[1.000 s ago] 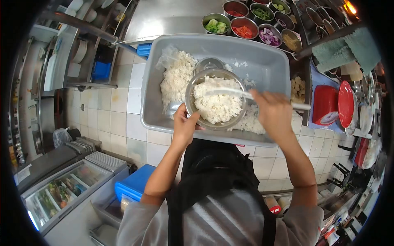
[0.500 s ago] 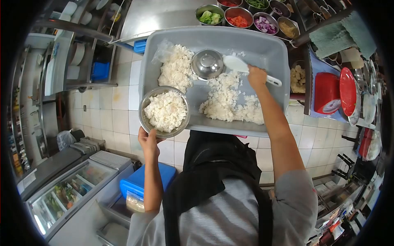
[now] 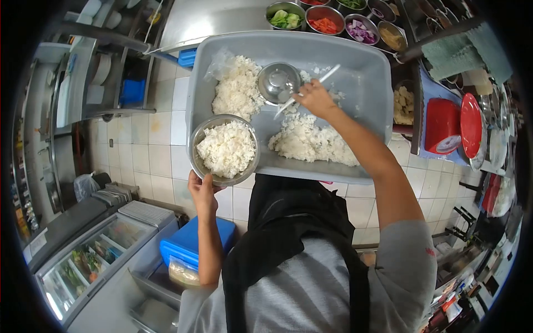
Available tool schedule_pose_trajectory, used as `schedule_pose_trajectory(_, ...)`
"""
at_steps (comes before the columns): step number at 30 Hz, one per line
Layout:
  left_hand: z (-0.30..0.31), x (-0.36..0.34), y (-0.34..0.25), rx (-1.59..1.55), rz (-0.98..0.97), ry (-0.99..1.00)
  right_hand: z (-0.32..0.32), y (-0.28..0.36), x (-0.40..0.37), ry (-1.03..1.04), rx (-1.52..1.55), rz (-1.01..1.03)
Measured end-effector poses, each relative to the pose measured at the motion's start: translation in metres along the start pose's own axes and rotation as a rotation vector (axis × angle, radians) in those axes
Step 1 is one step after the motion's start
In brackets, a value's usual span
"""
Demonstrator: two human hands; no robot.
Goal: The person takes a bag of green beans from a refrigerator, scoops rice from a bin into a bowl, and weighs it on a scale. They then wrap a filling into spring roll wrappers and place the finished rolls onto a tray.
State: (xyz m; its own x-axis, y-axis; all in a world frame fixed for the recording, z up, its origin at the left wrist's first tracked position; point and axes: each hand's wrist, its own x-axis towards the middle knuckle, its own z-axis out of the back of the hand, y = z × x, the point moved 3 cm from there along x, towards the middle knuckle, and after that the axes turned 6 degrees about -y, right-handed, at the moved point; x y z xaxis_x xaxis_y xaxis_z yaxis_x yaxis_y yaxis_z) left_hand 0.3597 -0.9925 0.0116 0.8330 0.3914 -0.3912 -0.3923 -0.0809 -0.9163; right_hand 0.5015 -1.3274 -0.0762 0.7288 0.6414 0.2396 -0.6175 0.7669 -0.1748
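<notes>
My left hand grips the rim of a metal bowl filled with white rice, at the near left corner of a grey tub. My right hand is closed round a white paddle, turned edge-on, its blade low beside the rice. A smaller metal bowl stands in the tub just left of my right hand. One heap of rice lies at the tub's left, another near its front edge.
Bowls of green vegetables, red pieces and purple onion stand beyond the tub on a steel counter. At right are a red scale and red plate. A blue-lidded box is at lower left.
My right hand has moved left toward the small bowl, and the paddle has turned from flat to edge-on. The rice near the front has been pushed closer together. My left hand still holds the bowl.
</notes>
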Motion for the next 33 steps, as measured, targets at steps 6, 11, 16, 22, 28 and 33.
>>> schedule_pose_trajectory(6,-0.007,-0.002,-0.004,-0.023,0.035,0.020,0.018,-0.038,-0.068,0.199,0.085,0.013)
schedule_pose_trajectory(11,-0.014,0.003,0.003,-0.020,0.014,0.062,0.007,-0.081,-0.061,0.273,-0.055,-0.175)
schedule_pose_trajectory(16,-0.030,0.005,0.002,-0.031,0.014,0.096,-0.020,-0.050,-0.097,0.551,0.088,-0.144)
schedule_pose_trajectory(22,-0.066,0.017,0.017,-0.008,-0.054,0.199,-0.027,-0.034,-0.137,0.802,0.346,-0.109)
schedule_pose_trajectory(28,-0.099,0.034,0.044,0.116,-0.168,0.216,0.019,-0.055,-0.099,1.080,0.412,-0.066)
schedule_pose_trajectory(33,-0.123,0.034,0.058,0.228,-0.029,0.364,0.072,-0.076,-0.072,0.872,0.752,-0.467)
